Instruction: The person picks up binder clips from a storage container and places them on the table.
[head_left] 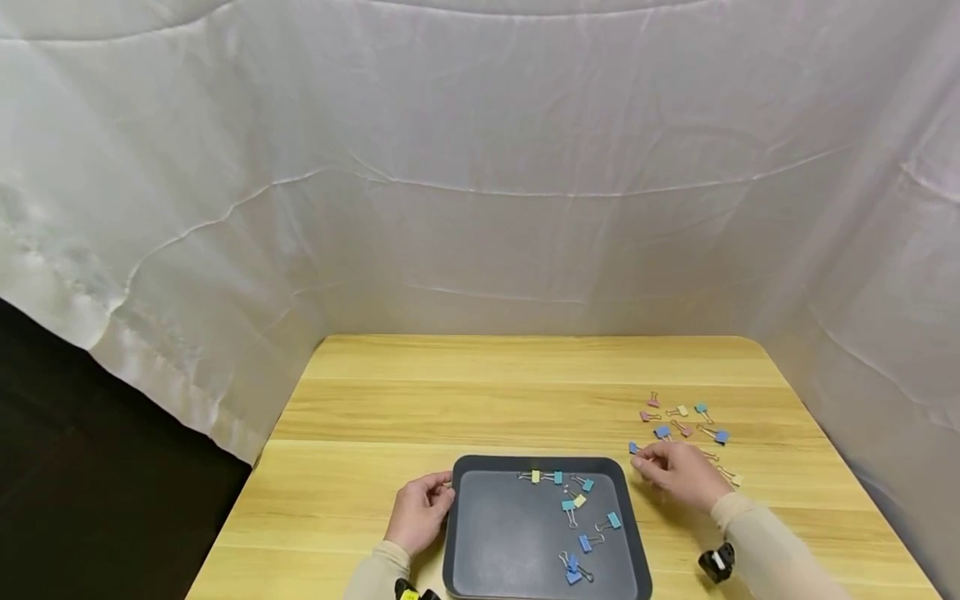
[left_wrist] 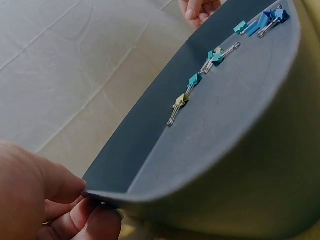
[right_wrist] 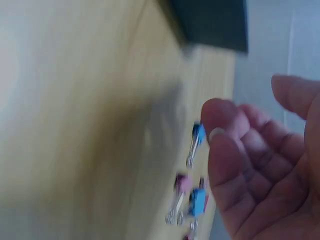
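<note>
The left grip (head_left: 417,512) pinches the tray (head_left: 502,533) by its rim, probably to steady it; the right grip (head_left: 678,475), loosely curled, seemingly holding nothing, is just beside a blue clip (head_left: 633,447) on the counter (head_left: 360,404).

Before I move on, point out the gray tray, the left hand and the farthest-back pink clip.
Gray tray (head_left: 510,529), head view: bare floor.
Left hand (head_left: 418,510), head view: back of the hand.
Farthest-back pink clip (head_left: 653,404), head view: clip body.
</note>
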